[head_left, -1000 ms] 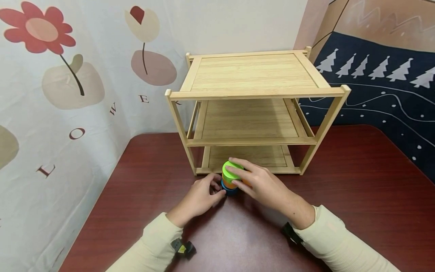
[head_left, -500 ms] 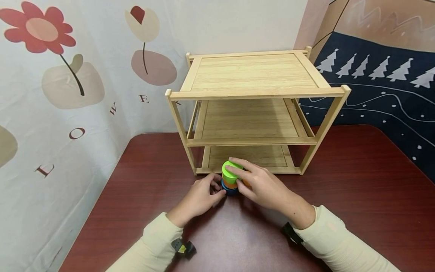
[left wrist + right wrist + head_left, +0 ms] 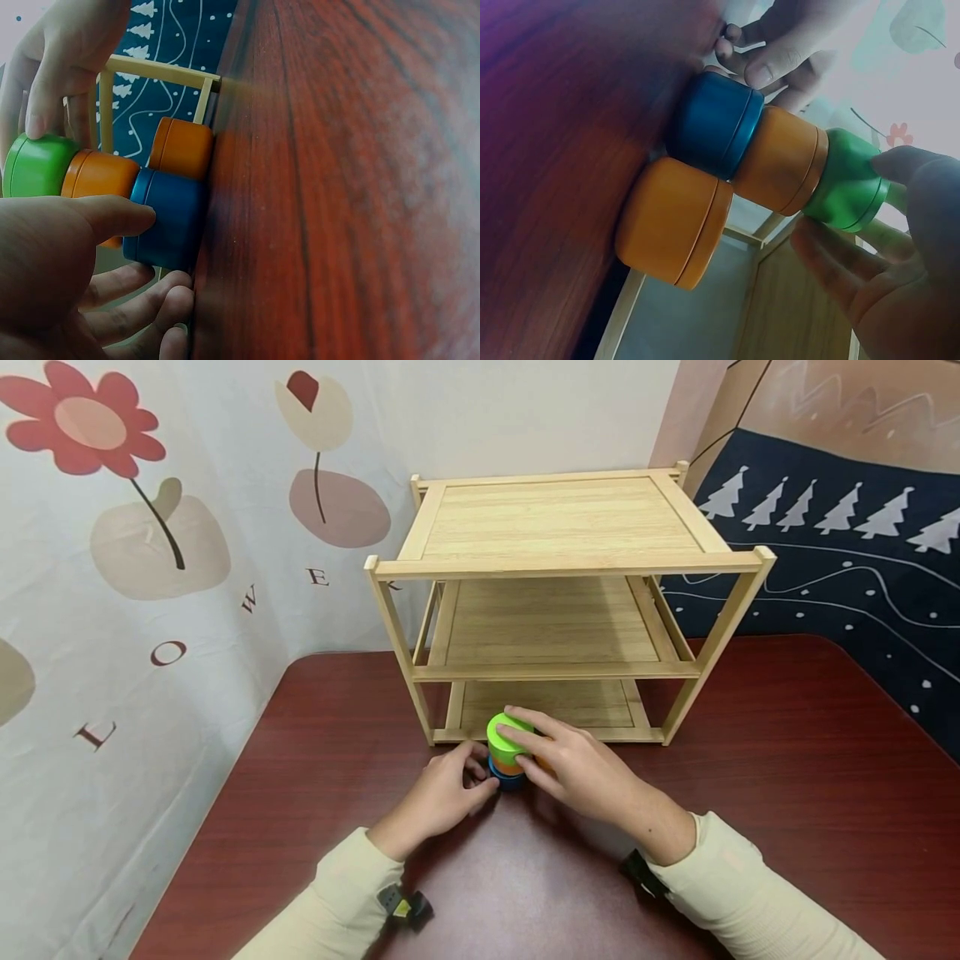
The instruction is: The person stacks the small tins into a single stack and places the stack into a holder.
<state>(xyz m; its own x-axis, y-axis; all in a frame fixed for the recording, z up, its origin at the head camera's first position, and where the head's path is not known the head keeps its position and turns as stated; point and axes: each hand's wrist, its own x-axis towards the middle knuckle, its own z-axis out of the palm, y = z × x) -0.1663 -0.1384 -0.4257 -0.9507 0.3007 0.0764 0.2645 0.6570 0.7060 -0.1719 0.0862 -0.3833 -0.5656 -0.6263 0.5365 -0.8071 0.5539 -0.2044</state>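
Three small round tins stand in a stack: a blue tin (image 3: pixel 712 124) at the bottom, an orange tin (image 3: pixel 780 161) on it and a green tin (image 3: pixel 501 731) on top. The green tin sits slightly off-centre in the right wrist view. My right hand (image 3: pixel 581 768) holds the green tin between thumb and fingers. Low on the other side, my left hand (image 3: pixel 438 789) holds the blue tin, its thumb on one side and fingertips on the other. A second orange tin (image 3: pixel 671 221) stands on the table beside the blue one, mostly hidden by my right hand in the head view.
Right behind the tins stands a three-tier wooden shelf (image 3: pixel 570 564) on the dark red table (image 3: pixel 322 760). Its front bottom rail (image 3: pixel 600 737) lies close to the stack. Printed cloths, one with flowers (image 3: pixel 93 422) and one with trees (image 3: pixel 832 510), hang behind and at the sides.
The green tin has shifted slightly to the left atop the stack, and my right thumb has moved a little on it. My left hand stays where it was.
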